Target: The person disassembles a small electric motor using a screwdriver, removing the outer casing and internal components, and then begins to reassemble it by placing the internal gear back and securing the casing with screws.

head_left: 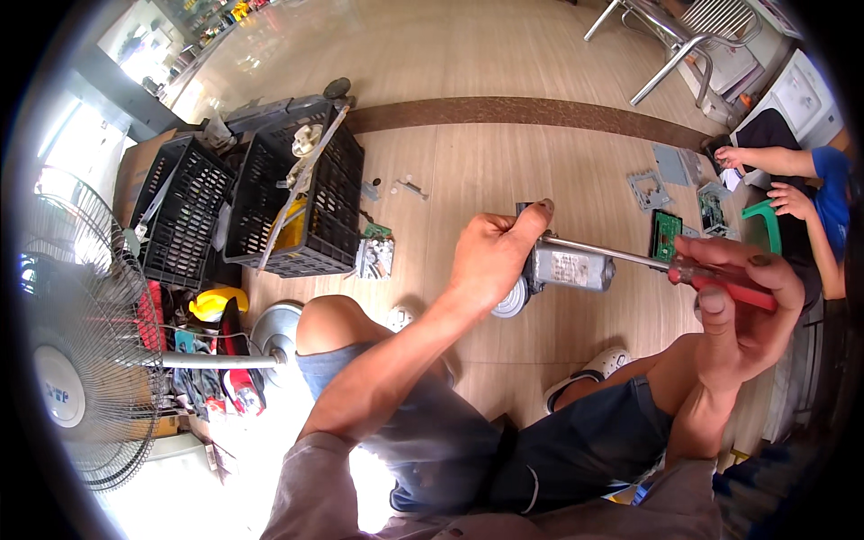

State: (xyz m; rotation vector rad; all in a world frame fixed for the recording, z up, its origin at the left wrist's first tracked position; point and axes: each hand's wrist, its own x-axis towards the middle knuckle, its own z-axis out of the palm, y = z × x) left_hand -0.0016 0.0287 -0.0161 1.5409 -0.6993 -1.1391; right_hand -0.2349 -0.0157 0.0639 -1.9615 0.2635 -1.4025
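In my left hand [504, 252] is a grey electric motor [569, 269] with a label on its side and a pale round wheel [511, 299] at its lower end. My left fingers wrap round its far end, with the thumb on top. A long-shafted screwdriver [621, 255] with a red handle lies across the motor, its tip close to my left thumb. My right hand [742, 310] holds the handle between thumb and fingers. What the tip touches is hidden by my left hand.
Black plastic crates [297, 198] with parts stand at the left, near a standing fan [90, 360]. Circuit boards [665, 236] and metal plates [648, 190] lie on the floor at right. Beside them sits another person [828, 193] near a green stool [763, 223]. A metal chair [688, 40] stands beyond.
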